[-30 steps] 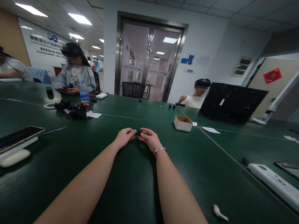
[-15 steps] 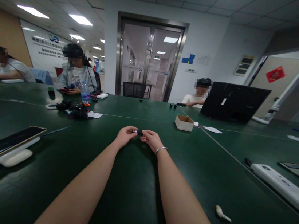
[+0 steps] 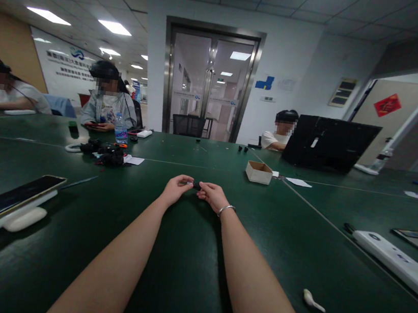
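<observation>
Both my arms stretch out over the dark green table [image 3: 185, 276]. My left hand [image 3: 175, 189] and my right hand [image 3: 212, 196] meet at the fingertips, both pinched on a small black part [image 3: 196, 185] with a light metal end toward the left hand. The part is held just above the tabletop. A thin bracelet [image 3: 225, 209] circles my right wrist.
A small cardboard box [image 3: 258, 172] sits beyond my hands. A phone [image 3: 6, 199] lies on a white stand at left, a white power strip [image 3: 398, 259] at right, a white earbud [image 3: 312, 300] near right. Black parts [image 3: 107, 153] and a bottle [image 3: 120, 130] lie far left. Three seated people and a laptop [image 3: 329, 137] are at the far side.
My hands have lifted slightly off the table and the small part now shows more plainly between the fingertips. The view has shifted a little.
</observation>
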### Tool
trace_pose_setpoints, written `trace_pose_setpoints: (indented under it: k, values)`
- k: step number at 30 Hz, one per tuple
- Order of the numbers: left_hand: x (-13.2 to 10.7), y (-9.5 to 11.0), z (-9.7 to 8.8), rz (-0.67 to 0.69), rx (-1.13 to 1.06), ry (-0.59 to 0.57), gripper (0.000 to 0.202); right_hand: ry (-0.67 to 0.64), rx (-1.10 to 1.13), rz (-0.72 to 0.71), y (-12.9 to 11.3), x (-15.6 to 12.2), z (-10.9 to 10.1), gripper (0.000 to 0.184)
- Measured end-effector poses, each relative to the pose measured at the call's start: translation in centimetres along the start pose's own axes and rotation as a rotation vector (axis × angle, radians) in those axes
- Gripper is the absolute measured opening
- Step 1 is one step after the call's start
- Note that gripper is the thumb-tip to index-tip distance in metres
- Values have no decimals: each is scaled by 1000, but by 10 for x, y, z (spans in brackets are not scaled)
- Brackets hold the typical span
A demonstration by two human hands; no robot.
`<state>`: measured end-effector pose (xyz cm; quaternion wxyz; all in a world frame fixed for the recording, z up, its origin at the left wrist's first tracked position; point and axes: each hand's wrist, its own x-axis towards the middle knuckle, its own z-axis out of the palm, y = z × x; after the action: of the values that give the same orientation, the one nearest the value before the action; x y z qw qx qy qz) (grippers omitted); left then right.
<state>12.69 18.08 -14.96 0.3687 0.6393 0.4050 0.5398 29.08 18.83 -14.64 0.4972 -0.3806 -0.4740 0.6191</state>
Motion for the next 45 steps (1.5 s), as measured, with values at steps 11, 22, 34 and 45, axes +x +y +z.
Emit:
trace_pose_setpoints:
  k: [11,22,34,45]
  values:
    - [3,-7,-1,-64,8,10,28,11,-4,1,0,1,0,10]
    - [2,-3,0,-48,-55,-7,30,7,-13,4,1,2,-1,9]
    - [5,-11,0,-93,3,19,33,7,-7,6,1,2,0,11]
    - [4,-8,0,-39,-47,-1,34,21,-15,-5,5,6,-2,12]
